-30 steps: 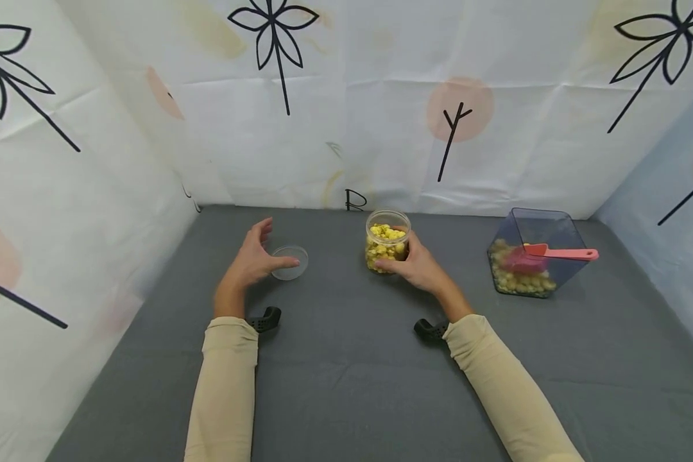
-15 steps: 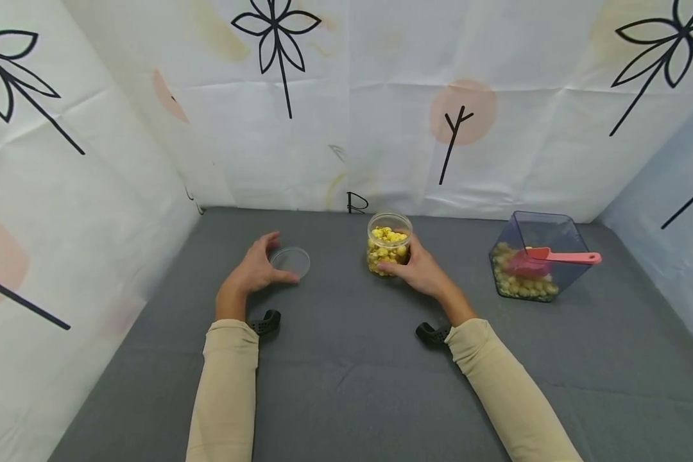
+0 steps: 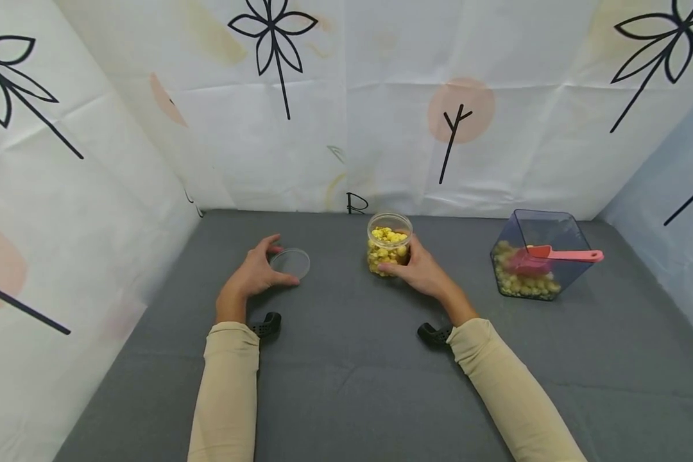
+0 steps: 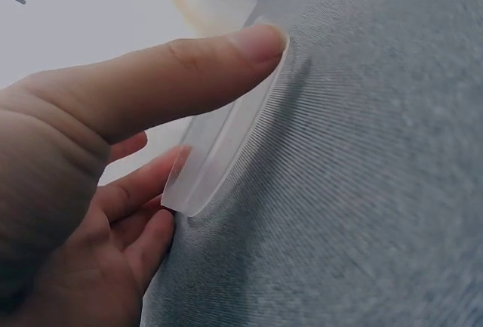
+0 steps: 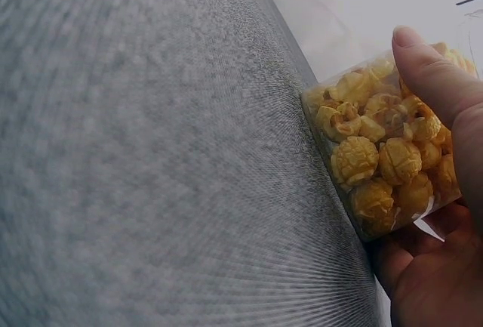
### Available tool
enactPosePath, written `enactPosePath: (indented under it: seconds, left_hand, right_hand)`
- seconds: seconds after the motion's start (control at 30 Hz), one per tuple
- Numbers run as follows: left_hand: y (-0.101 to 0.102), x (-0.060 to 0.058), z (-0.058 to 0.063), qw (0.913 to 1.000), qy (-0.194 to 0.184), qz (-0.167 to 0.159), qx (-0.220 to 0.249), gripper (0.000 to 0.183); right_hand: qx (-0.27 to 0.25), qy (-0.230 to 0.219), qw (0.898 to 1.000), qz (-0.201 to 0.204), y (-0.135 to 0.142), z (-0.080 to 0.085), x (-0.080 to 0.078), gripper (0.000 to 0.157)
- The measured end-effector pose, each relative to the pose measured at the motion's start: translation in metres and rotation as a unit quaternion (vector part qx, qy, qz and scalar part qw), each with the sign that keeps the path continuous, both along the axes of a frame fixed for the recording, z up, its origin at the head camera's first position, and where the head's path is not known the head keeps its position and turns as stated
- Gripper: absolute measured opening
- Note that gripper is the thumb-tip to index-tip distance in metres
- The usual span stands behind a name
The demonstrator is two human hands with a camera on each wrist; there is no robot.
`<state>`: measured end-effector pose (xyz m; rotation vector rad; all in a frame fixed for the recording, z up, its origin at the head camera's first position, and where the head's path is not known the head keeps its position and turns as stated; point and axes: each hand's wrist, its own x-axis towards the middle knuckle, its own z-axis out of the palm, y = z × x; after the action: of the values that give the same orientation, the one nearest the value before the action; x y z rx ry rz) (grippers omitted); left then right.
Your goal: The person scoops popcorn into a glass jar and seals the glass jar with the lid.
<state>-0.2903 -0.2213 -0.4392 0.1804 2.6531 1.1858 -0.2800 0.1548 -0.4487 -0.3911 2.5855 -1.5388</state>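
My left hand [image 3: 253,271] grips a clear round plastic lid [image 3: 291,264] lying on the grey cloth. In the left wrist view the thumb is at one edge of the lid [image 4: 215,142] and the fingers are at the opposite side. To the right, an uncapped clear jar [image 3: 381,260] stands upright, well filled with yellow popcorn [image 5: 377,161]. My right hand [image 3: 423,269] holds this jar low on its right side, the thumb across the front and the other fingers partly hidden behind it.
Farther right stands a bluish transparent square bin [image 3: 572,273] with popcorn in its bottom. A pink scoop [image 3: 574,255] rests in it, handle sticking out over the right rim. Patterned white fabric walls [image 3: 381,147] close off the back and sides of the grey tabletop [image 3: 335,385].
The left hand has lowered slightly, its thumb and fingers closing in on the lid's edges. The right hand and the jar have kept their place.
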Motion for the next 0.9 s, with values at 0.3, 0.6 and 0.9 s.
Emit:
enactPosePath:
  seconds: [0.3, 0.6, 0.9]
  left_hand:
    - [0.000, 0.001, 0.006, 0.9982, 0.002, 0.027, 0.054, 0.123]
    - [0.008, 0.001, 0.012, 0.9905, 0.033, 0.038, 0.128, 0.114]
    - [0.031, 0.002, 0.032, 0.9814, 0.095, 0.029, 0.164, 0.108]
  right_hand:
    - [0.017, 0.004, 1.000, -0.001, -0.001, 0.001, 0.001, 0.087]
    - [0.023, 0.002, 1.000, -0.001, 0.000, 0.000, 0.002, 0.087]
    - [0.021, 0.006, 1.000, 0.003, 0.000, 0.001, 0.001, 0.087]
